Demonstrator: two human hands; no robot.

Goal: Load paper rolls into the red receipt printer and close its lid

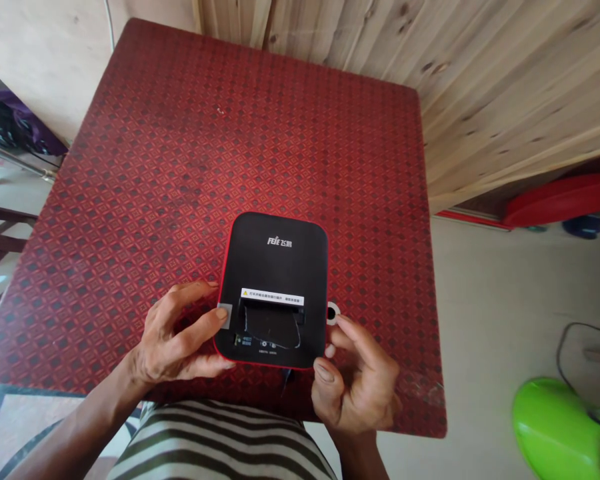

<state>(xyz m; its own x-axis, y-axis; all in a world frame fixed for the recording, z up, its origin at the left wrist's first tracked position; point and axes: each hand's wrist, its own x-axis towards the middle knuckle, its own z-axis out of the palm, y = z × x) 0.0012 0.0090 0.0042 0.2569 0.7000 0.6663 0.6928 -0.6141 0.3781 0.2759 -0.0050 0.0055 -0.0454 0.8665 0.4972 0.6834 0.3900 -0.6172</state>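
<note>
A black box-shaped device (280,267) with a red rim lies on the red patterned table. It bears a white logo, a white warning label (273,297) and a dark recessed part below it. My left hand (185,333) grips its left side, the index finger on a grey patch (225,316) at the edge. Beside the right edge is a small white ring with a dark centre (333,313). My right hand (357,373) touches that ring with its index fingertip, while the thumb is near the device's lower right corner.
The red table (230,147) stands against a wooden plank wall (460,73). A bright green stool (555,427) is on the floor at the lower right, with a dark cable beside it. Dark chair parts (3,227) show at the left, and a red round object (565,199) at the right.
</note>
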